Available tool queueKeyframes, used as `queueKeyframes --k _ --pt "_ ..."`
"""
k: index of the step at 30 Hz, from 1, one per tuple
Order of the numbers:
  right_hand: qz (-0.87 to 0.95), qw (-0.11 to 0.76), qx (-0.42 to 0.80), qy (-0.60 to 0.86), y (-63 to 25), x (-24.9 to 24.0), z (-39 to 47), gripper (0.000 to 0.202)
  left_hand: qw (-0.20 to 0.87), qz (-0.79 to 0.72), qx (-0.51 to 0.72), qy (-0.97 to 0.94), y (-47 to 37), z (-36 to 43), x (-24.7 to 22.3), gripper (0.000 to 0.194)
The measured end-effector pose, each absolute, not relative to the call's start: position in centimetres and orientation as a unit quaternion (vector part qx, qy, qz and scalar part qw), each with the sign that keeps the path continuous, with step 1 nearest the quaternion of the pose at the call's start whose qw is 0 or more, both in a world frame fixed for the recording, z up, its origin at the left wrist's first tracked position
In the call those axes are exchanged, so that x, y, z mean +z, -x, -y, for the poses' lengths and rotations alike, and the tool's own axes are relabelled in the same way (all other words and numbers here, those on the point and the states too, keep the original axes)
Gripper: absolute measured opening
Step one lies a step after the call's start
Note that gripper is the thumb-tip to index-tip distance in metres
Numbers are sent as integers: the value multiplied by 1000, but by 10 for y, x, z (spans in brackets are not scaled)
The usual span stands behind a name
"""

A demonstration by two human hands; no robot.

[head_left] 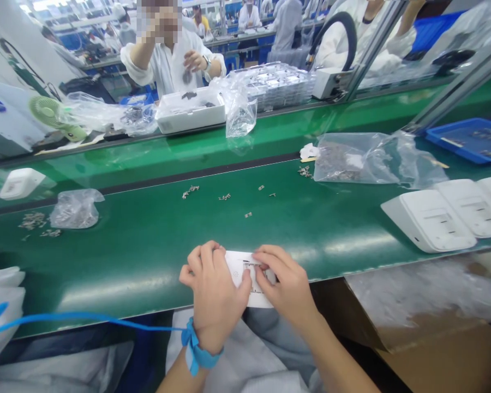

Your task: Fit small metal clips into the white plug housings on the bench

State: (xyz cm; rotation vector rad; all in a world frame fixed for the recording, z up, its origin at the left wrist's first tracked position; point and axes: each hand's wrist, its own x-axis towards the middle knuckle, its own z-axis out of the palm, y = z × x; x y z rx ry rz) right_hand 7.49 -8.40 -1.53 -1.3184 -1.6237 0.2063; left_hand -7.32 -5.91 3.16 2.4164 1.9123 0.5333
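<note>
Apparently both hands point(249, 284) on white casing point(257, 299), fingers point(265, 261) at its recess.

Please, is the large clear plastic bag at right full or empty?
Partly filled: the clear plastic bag holds small parts toward its left; its right looks crumpled.

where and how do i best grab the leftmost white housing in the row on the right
I'd grip the leftmost white housing by its near and far edges, coming from above and its left: that wedge-shaped side is exposed, while its right side sits close to the next housing.
</note>
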Motion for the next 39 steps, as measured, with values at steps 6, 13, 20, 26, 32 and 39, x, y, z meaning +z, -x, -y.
queueKeyframes --k 6,13,20,26,32,39 --pt "677 435 157 572 -78 -3 76 23 33 -619 164 -767 73 59 31 36" --pt "641 453 167 596 -68 1 70 16 22 -619 136 -773 74 59 35 35" --pt "619 491 54 610 -122 -8 68 10 -31 -602 38 -797 153 10 50 44" --pt "471 293 -246 795 -263 -34 85 38 -68 -591 24 -803 232 -46 76 49" --pt "392 237 -256 851 -287 -41 94 57 24 -444 162 -881 116 -53 52 27" --pt "407 269 -225 843 -254 -41 93 49 43 -400 138 -905 27 -81 11 21"
